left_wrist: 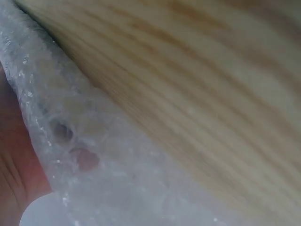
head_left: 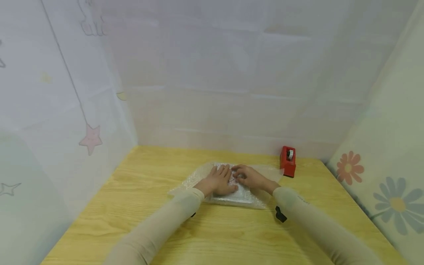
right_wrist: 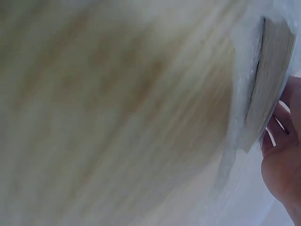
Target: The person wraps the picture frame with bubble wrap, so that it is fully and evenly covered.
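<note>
A book [right_wrist: 270, 75] lies on the table in a sheet of bubble wrap [head_left: 188, 183]; its page edges show in the right wrist view. The left hand [head_left: 221, 182] rests flat on top of the bundle with fingers spread. Beside it, the right hand [head_left: 251, 177] touches the top of the bundle with bent fingers, its fingertips close to the left hand. Loose wrap spreads out past the book on the left and right. In the left wrist view, wrap covers much of the near side, and only part of the left hand shows.
A red tape dispenser [head_left: 288, 162] with a roll of tape stands at the back right of the yellow wood-grain table [head_left: 132, 206]. Printed cloth walls [head_left: 212, 92] enclose the table at the back and on both sides.
</note>
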Available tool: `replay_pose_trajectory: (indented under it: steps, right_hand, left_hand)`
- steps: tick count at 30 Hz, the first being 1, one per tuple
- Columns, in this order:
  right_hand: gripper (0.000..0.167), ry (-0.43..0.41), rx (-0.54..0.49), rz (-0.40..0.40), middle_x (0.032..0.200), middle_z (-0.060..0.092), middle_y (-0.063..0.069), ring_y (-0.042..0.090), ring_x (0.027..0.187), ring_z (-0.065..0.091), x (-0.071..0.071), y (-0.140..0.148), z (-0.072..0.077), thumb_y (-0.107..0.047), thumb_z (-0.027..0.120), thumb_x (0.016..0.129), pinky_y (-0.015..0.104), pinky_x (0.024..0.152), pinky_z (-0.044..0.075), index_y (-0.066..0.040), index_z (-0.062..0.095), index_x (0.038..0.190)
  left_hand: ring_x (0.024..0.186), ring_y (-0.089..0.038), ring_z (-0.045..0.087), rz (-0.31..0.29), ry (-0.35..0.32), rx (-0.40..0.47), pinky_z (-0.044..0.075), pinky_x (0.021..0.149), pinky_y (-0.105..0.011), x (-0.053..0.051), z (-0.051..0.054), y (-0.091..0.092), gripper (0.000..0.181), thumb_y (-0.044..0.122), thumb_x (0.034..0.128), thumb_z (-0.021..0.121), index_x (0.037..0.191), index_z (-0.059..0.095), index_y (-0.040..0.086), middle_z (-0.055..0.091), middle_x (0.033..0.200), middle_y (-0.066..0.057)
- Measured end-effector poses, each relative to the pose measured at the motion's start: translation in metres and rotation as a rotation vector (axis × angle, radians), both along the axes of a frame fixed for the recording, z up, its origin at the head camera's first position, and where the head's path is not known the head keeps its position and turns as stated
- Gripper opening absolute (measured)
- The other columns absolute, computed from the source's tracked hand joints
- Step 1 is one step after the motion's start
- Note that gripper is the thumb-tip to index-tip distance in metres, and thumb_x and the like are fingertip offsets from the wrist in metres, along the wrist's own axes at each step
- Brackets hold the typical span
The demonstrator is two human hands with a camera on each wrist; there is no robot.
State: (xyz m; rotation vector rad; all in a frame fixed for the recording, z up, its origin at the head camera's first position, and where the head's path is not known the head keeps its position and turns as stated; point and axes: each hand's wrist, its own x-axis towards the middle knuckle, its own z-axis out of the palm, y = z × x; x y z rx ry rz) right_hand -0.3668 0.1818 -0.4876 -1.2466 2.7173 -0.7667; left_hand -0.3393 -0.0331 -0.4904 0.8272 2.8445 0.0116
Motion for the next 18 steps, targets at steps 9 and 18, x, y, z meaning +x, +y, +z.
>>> replay_pose_trajectory:
  steps: [9, 18]
  right_hand:
    - [0.033, 0.015, -0.029, -0.084, 0.146, 0.05, 0.023, 0.041, 0.136, 0.044, 0.019, 0.004, 0.006, -0.008, 0.062, 0.102, 0.057, 0.108, 0.036, 0.004, 0.063, 0.133]
    - [0.032, 0.049, -0.437, -0.662, 0.127, 0.064, 0.02, 0.035, 0.115, 0.06, 0.051, 0.061, 0.03, -0.017, 0.064, 0.102, 0.046, 0.093, 0.05, 0.0, 0.066, 0.129]
  left_hand:
    - [0.152, -0.027, -0.012, -0.052, 0.009, -0.051, -0.01, 0.117, -0.053, -0.022, -0.025, -0.002, 0.103, 0.084, 0.0894, 0.003, 0.163, -0.004, 0.012, -0.015, 0.167, -0.007]
    - [0.153, -0.029, -0.002, -0.059, 0.092, -0.012, -0.002, 0.119, -0.055, -0.01, -0.02, 0.001, 0.098, 0.08, 0.0952, 0.01, 0.164, 0.005, 0.01, -0.005, 0.169, -0.011]
